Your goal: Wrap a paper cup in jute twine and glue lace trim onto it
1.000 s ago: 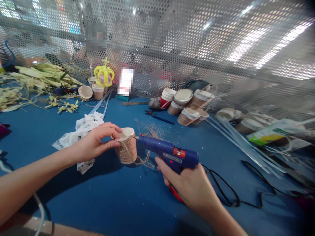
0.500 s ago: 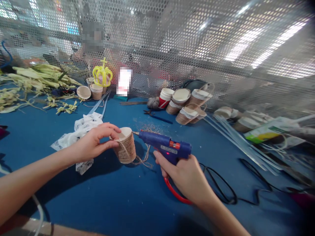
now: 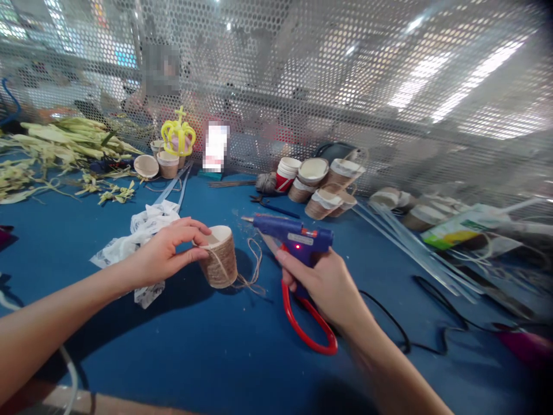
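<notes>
My left hand [image 3: 170, 251] pinches the rim of a twine-wrapped paper cup [image 3: 224, 265], thumb outside and fingertips over its mouth. The cup tilts slightly, and a loose tail of twine [image 3: 257, 262] trails from its base to the right. In my right hand [image 3: 330, 282] is a blue glue gun [image 3: 283, 227] with a lit red light, its nozzle pointing left, above and right of the cup and apart from it. Red-handled scissors [image 3: 330, 346] hang from the same hand, their blades under the gun. Beside my left hand lies crumpled white lace ribbon [image 3: 147, 222].
Wrapped cups [image 3: 324, 203] stand at the back right, near a ball of grey twine [image 3: 265, 182] and pliers [image 3: 276, 207]. Clear glue sticks [image 3: 410, 248] and a black cord [image 3: 389, 314] lie right. Dried husks [image 3: 73, 138], a yellow crown [image 3: 178, 138] and a phone [image 3: 216, 147] line the mesh screen.
My right hand has drawn the glue gun away from the cup's rim, up and to the right. More of the scissors now shows. My left hand and the cup have hardly moved.
</notes>
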{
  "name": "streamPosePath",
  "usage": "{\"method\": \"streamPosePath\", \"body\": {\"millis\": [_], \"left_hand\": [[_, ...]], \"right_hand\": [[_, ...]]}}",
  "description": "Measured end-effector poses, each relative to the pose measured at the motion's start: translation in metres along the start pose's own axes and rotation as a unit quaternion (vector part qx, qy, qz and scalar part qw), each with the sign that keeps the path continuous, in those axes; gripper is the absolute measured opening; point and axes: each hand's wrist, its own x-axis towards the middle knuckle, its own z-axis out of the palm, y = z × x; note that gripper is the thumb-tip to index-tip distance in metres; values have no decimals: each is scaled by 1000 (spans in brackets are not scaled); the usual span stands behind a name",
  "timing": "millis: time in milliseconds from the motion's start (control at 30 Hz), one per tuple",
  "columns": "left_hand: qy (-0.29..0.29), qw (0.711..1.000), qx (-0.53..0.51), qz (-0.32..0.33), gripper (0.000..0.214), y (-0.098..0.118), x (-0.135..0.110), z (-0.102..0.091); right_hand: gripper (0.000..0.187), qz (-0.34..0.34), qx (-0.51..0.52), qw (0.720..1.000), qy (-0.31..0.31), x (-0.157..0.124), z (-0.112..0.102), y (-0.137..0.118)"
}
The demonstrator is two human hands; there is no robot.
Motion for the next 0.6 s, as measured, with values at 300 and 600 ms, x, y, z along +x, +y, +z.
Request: {"method": "streamPosePath", "body": {"millis": [300, 600], "left_hand": [[17, 1000, -3, 9, 15, -1, -2, 0], [13, 999, 2, 29, 12, 3, -3, 0]], "right_hand": [[32, 70, -110, 986, 104, 47, -15, 32], [28, 112, -261, 952, 112, 73, -13, 51]]}}
